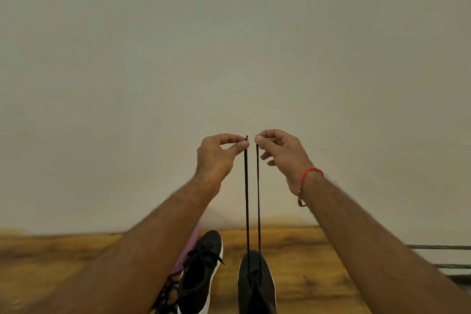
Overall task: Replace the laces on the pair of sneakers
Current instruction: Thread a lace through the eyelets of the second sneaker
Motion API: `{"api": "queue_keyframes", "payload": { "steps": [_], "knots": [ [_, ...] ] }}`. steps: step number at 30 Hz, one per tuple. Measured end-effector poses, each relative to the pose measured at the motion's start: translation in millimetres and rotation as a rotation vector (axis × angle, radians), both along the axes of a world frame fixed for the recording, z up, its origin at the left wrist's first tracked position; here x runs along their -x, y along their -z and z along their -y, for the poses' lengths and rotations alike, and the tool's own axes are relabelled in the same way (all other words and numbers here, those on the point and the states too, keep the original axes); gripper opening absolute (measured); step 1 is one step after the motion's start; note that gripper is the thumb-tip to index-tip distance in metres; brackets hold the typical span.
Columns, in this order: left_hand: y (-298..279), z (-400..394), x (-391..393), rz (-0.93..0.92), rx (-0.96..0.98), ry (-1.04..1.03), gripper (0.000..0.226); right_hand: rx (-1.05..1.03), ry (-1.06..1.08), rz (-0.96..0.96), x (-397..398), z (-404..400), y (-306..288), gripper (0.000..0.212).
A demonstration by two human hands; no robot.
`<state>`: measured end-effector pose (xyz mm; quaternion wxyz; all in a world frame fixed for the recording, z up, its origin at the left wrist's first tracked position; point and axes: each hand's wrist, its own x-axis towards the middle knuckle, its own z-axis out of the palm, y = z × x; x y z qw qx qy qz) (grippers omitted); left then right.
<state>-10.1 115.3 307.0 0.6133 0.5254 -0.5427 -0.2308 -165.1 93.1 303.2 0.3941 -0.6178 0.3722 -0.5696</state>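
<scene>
Left hand (216, 155) and right hand (277, 153) each pinch a lace (246, 199) end, raised; right sneaker (256, 285) cut off below; left sneaker (201, 270) partly behind forearm; surface (318, 262) blurred.

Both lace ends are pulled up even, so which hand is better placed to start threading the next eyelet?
Neither clearly. The left hand and right hand each pinch one end of the black lace level above the right sneaker. Either could start.
</scene>
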Motion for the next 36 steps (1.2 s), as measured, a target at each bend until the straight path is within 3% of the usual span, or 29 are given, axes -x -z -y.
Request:
{"api": "queue_keyframes", "payload": {
  "steps": [13, 20, 27, 30, 36],
  "knots": [
    [6.8, 4.3, 5.5, 0.044, 0.038, -0.004, 0.006, -0.012, -0.020, 0.003, 0.9, 6.8, 3.4, 0.009],
    [32.9, 3.7, -11.9, 0.095, 0.015, -0.007, 0.008, -0.058, -0.021, -0.028, 3.9, 16.1, 34.7, 0.010],
    [100.1, 7.8, -17.4, 0.258, -0.048, -0.005, 0.014, -0.162, -0.041, -0.126, 2.5, 21.6, 102.3, 0.007],
    [140.8, 6.8, -14.1, 0.232, -0.108, 0.021, 0.022, -0.226, -0.059, -0.139, 5.3, 22.7, 136.1, 0.008],
    [212.3, 1.6, -12.8, 0.093, -0.187, 0.063, 0.015, -0.364, -0.135, -0.095, 10.4, 15.1, 199.4, 0.007]
  ]
}}
